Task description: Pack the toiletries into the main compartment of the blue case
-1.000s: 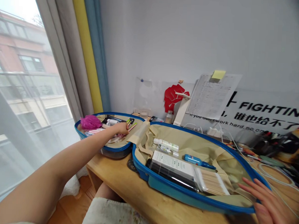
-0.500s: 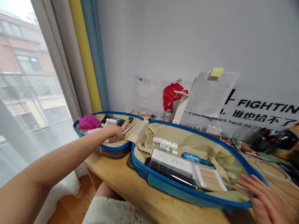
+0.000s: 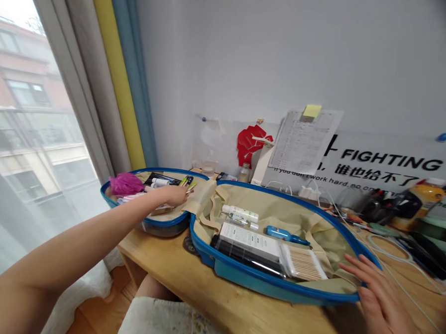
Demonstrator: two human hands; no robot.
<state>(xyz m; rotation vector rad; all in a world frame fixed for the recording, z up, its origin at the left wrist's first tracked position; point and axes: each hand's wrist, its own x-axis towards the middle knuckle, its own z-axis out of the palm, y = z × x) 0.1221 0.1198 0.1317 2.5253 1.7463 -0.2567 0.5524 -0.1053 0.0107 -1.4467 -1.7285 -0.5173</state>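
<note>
My left hand [image 3: 177,196] reaches into the left half of an open blue suitcase [image 3: 167,229]. Its fingers are closed at the lower end of a slim green-tipped stick [image 3: 192,186]; the fingertips are partly hidden. Beside it lie small white tubes [image 3: 160,182] and a magenta mesh puff [image 3: 127,184]. At the far right, my right hand [image 3: 381,295] is open with fingers spread, resting at the rim of the other half. That half holds a white box [image 3: 249,239], a blue bottle [image 3: 284,235], a green-and-white tube [image 3: 240,213] and a pack of cotton swabs [image 3: 304,263].
The suitcase lies on a wooden desk [image 3: 260,321]. Along the wall stand a white lamp [image 3: 261,164], an orange bottle [image 3: 425,202] and black items. White cables [image 3: 390,248] run at the right. Curtains [image 3: 132,72] and a window are at the left.
My left hand has moved slightly up and away, onto the green-tipped stick. The whole view has shifted a little to the right. My right hand keeps its place at the rim.
</note>
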